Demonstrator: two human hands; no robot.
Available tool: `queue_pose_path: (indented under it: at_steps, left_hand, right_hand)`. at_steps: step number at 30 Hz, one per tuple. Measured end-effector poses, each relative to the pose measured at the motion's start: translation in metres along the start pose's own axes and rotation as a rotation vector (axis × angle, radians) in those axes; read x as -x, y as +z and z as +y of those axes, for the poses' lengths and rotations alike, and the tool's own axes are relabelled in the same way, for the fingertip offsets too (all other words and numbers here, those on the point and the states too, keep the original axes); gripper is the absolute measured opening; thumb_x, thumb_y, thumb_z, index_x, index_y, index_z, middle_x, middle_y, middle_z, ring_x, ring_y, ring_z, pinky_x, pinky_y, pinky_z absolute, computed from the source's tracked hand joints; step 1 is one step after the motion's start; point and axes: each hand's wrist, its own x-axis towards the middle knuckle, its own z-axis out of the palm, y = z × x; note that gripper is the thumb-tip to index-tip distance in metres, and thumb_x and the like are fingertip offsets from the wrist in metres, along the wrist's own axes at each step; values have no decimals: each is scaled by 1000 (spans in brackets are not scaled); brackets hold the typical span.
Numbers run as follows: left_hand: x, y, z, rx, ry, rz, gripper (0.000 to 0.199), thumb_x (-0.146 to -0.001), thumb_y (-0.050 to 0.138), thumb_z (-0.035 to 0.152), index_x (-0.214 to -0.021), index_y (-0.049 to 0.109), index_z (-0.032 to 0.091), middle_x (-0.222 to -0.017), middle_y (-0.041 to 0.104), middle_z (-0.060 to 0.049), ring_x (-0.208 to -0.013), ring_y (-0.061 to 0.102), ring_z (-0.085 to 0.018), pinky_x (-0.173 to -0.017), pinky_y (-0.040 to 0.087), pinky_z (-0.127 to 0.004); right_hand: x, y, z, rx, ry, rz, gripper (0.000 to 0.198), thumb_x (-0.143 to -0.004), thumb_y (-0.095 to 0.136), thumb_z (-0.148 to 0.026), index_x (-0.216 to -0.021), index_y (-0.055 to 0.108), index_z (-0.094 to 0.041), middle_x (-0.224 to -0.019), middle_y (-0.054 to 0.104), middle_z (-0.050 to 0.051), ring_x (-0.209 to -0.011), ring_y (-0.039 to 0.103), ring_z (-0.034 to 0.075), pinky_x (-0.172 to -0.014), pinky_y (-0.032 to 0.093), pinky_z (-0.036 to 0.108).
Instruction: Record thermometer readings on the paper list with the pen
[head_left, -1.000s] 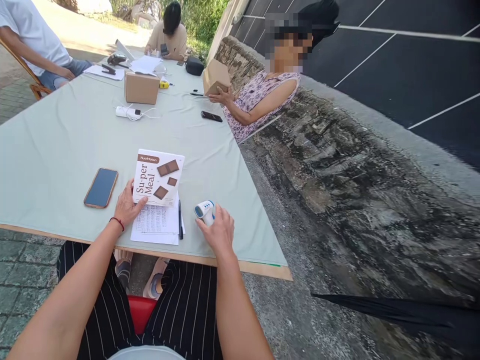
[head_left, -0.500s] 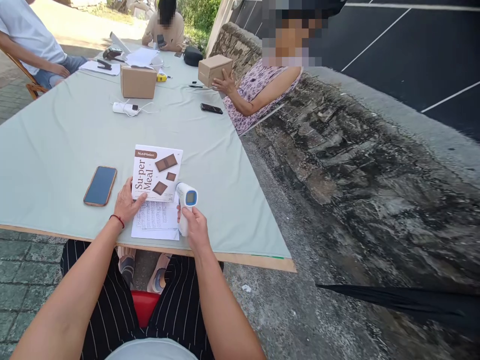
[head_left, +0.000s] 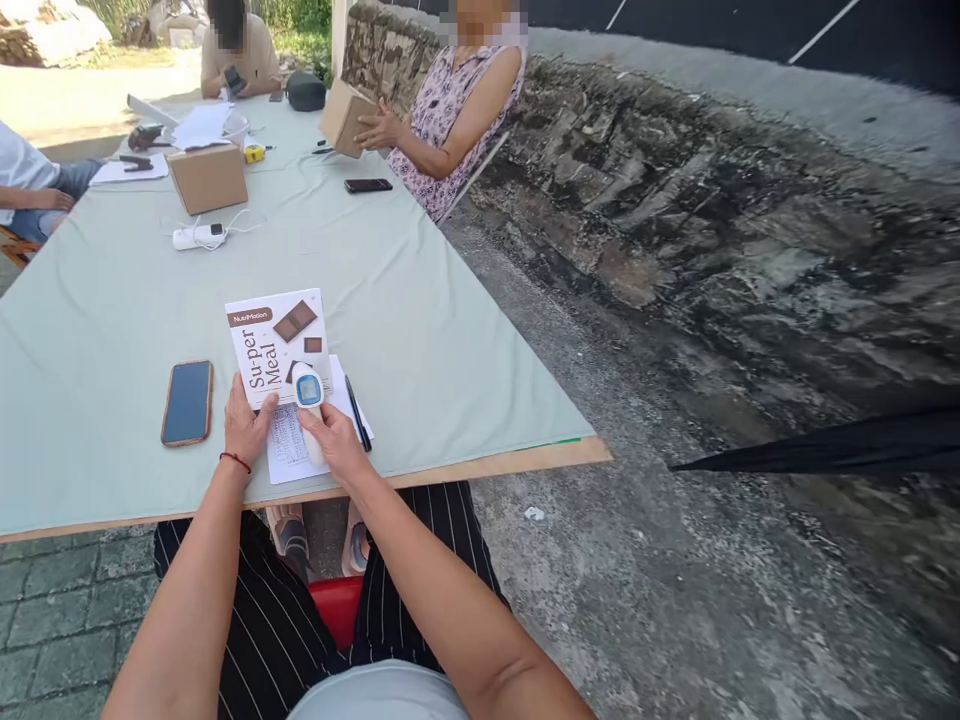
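Note:
In my left hand (head_left: 246, 425) is the lower left corner of a white box (head_left: 259, 335) printed "Su-per Meal" with brown bars. The box is held up, its front facing me. My right hand (head_left: 335, 437) grips the handle of a white infrared thermometer (head_left: 307, 390) with a blue-rimmed screen. The thermometer is in front of the box's lower right part and hides some of it. Beneath them lie printed sheets (head_left: 285, 455) and a black pen (head_left: 357, 415). A smartphone (head_left: 187, 403) in a brown case rests left of my left hand.
Farther up the table (head_left: 420, 380) are a cardboard box (head_left: 208, 180), a white device with a cable (head_left: 199, 237) and a black phone (head_left: 368, 185). A person at the right side holds another cardboard box (head_left: 347, 117). Two more people sit at the far end and left.
My right hand has brought the thermometer leftward, in front of the white box. The pen on the papers has come into sight. The whole view has shifted, and the other person's cardboard box is tilted more.

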Motion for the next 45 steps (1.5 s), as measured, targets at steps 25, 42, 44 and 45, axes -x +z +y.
queue_pose_path:
  at_steps: [25, 42, 44, 45]
  left_hand:
    - [2, 0, 0, 2, 10, -3, 72, -90, 49, 63, -144, 36, 18, -136, 57, -17, -122, 58, -33, -101, 47, -51]
    - [-1, -3, 4, 41, -5, 20, 78, -85, 53, 69, -142, 40, 16, -134, 57, -18, -122, 58, -33, -100, 48, -49]
    - [-2, -5, 5, 43, -12, 15, 79, -85, 53, 70, -142, 39, 16, -134, 58, -18, -121, 58, -33, -99, 48, -48]
    - [-2, -5, 6, 45, -20, 9, 79, -84, 54, 70, -141, 40, 16, -133, 58, -18, -121, 59, -33, -98, 49, -48]
  right_hand:
    - [12, -5, -15, -100, 66, -90, 48, -60, 77, -61, -80, 63, -20, -66, 57, -3, -60, 45, 12, -56, 37, 26]
    - [78, -39, -56, -163, 51, -48, 43, -62, 80, -56, -81, 68, -19, -74, 61, 1, -63, 48, 13, -59, 41, 27]
    - [81, -40, -60, -158, 32, -56, 45, -63, 80, -56, -87, 70, -19, -78, 64, 2, -64, 50, 13, -61, 43, 28]
    - [82, -41, -61, -148, 23, -59, 45, -64, 80, -56, -90, 71, -19, -80, 65, 3, -65, 51, 14, -61, 43, 28]
